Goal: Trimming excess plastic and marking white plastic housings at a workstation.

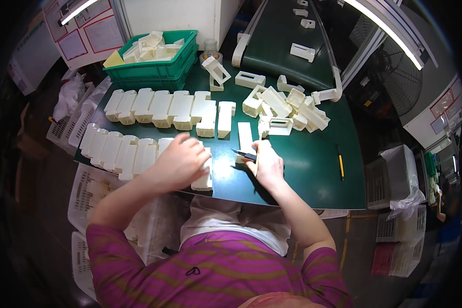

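Observation:
My right hand (270, 163) is closed round a small knife (246, 155) with a dark handle, its blade pointing left. Just beyond the knife, a long white plastic part (245, 134) lies on the green table (303, 169); the knife hides part of its near end. My left hand (180, 160) hovers over the right end of the front row of white plastic housings (126, 153), fingers loosely bent and slightly apart, with nothing visible in them. One housing (203, 177) shows beside that wrist. Behind stands a second row of similar housings (159, 108).
A loose pile of white parts (277, 101) sits at the back right, before a dark conveyor belt (287, 46) carrying several more. Stacked green crates (154, 69) hold parts at the back left. A yellow-black pen-like tool (341, 163) lies right. White baskets (82, 197) stand below the left edge.

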Available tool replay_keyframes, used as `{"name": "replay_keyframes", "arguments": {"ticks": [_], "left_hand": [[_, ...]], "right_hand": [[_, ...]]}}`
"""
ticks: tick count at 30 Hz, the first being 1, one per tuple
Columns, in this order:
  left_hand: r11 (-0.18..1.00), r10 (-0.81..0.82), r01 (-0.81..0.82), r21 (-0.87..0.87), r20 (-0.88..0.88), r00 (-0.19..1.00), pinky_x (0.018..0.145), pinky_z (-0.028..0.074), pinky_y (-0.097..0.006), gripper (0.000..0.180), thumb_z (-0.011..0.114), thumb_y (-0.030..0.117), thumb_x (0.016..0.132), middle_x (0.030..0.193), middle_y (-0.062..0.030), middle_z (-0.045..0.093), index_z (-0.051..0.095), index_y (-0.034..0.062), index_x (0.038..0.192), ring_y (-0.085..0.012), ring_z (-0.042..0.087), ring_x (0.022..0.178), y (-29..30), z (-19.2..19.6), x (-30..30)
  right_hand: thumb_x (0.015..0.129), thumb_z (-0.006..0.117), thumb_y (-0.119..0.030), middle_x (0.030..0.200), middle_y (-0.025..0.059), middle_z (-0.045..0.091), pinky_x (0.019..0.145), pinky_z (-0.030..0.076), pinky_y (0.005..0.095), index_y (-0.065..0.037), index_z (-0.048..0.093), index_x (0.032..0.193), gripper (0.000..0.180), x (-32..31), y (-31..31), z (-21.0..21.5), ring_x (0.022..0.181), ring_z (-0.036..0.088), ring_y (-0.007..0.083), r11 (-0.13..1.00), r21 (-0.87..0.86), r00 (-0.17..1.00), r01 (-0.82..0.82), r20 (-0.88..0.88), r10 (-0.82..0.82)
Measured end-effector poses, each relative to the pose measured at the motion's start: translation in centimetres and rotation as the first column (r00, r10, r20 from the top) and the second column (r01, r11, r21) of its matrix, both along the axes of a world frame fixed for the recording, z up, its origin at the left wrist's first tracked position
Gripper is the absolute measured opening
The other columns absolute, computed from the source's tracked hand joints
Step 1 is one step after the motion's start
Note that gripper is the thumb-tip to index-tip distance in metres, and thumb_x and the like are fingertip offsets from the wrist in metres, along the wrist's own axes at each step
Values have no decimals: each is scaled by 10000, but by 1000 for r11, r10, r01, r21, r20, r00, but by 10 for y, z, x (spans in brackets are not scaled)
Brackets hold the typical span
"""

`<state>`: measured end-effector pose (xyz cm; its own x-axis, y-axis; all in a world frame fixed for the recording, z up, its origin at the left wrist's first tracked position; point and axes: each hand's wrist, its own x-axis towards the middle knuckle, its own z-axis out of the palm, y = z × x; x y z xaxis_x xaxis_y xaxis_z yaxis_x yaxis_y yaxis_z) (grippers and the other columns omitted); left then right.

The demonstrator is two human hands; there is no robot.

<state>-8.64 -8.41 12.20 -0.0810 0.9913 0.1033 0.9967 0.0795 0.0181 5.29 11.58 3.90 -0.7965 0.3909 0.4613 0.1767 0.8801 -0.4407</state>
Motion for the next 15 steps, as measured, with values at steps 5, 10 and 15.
{"name": "replay_keyframes", "arguments": {"ticks": [5, 10, 15], "left_hand": [[977, -198, 155, 146, 354, 914, 815, 408, -339, 253, 629, 225, 757, 904, -51, 587, 584, 78, 958, -233, 538, 942, -27, -6, 34], [964, -188, 25, 263, 616, 765, 871, 413, -368, 341, 611, 186, 780, 1074, -103, 542, 519, 53, 1081, -268, 507, 1035, -5, -36, 66], [862, 35, -301, 407, 546, 837, 1027, 276, -432, 642, 644, 227, 757, 1345, -247, 293, 345, -9, 1274, -388, 286, 1254, 82, -103, 84]], "right_hand": [[612, 669, -18, 747, 125, 573, 590, 472, 344, -62, 537, 824, 253, -23, 8, 12, 676, 591, 297, 995, -19, 980, -101, -173, 96], [682, 613, 51, 763, 46, 523, 568, 417, 213, -52, 501, 828, 211, 19, 22, 31, 606, 499, 103, 966, -234, 910, -115, -413, 8], [745, 615, 56, 883, 13, 506, 652, 349, 154, -66, 460, 854, 225, 52, 13, 50, 678, 386, 19, 780, -559, 794, -280, -592, -139]]}}
